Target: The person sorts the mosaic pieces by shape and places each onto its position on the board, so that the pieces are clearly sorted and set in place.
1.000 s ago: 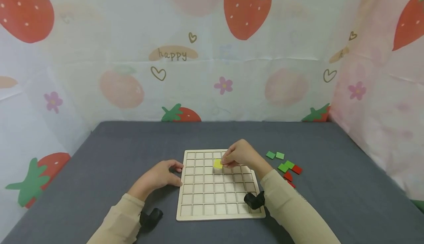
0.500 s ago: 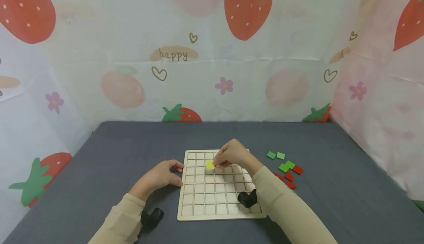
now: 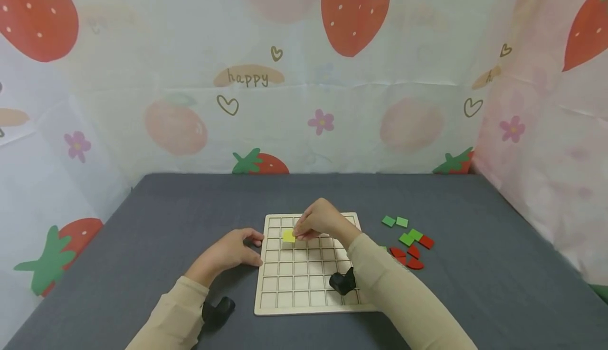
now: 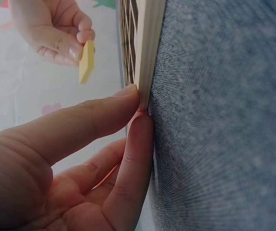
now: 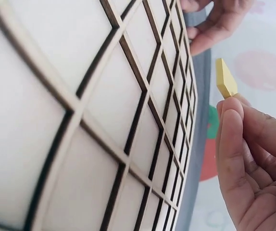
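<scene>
My right hand (image 3: 323, 220) pinches a thin yellow square tile (image 3: 288, 235) by its edge between thumb and fingertips. In the right wrist view, the tile (image 5: 224, 78) stands out from the fingertips, above the surface of a pale wooden grid board (image 3: 285, 285). The head view shows it over the board's upper left squares. At the board's left side, my left hand (image 3: 233, 249) touches the edge with thumb and fingertips spread apart. In the left wrist view, those fingers (image 4: 139, 139) lie against the board's wooden side (image 4: 150, 53), just over the cloth.
Right of the board lie several green tiles (image 3: 406, 239), a red square tile (image 3: 426, 242) and several rounded red pieces (image 3: 415, 263). My right sleeve (image 3: 404, 292) covers the board's lower right corner. A grey cloth (image 3: 204, 197) covers the table, with a strawberry-patterned curtain (image 3: 351, 91) behind.
My right hand has moved left across the upper board with the yellow tile. More red pieces show beside the right sleeve. The left hand has stayed at the board's edge.
</scene>
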Action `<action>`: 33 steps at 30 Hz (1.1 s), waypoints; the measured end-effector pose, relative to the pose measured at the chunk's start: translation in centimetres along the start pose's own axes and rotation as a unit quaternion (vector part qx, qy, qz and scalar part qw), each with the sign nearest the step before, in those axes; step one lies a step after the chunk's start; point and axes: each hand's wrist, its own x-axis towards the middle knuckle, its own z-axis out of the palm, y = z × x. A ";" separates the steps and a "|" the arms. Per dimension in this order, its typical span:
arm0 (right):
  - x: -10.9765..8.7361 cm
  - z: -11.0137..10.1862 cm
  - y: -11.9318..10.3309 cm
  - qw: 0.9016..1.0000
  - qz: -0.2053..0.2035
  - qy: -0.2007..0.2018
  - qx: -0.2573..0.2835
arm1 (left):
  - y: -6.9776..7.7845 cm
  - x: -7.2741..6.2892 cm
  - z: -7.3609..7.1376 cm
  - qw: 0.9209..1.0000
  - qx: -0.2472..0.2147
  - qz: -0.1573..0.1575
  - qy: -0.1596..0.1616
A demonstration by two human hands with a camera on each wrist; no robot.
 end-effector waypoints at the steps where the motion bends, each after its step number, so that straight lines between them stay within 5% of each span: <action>1: 0.1 0.1 0.0 1.000 0.001 -0.002 0.001 | 0.0 0.0 0.0 1.000 0.000 0.000 0.000; 33: 2.3 3.7 -0.9 0.999 0.022 -0.013 0.037 | -0.1 0.0 -0.1 1.000 -0.001 0.003 -0.002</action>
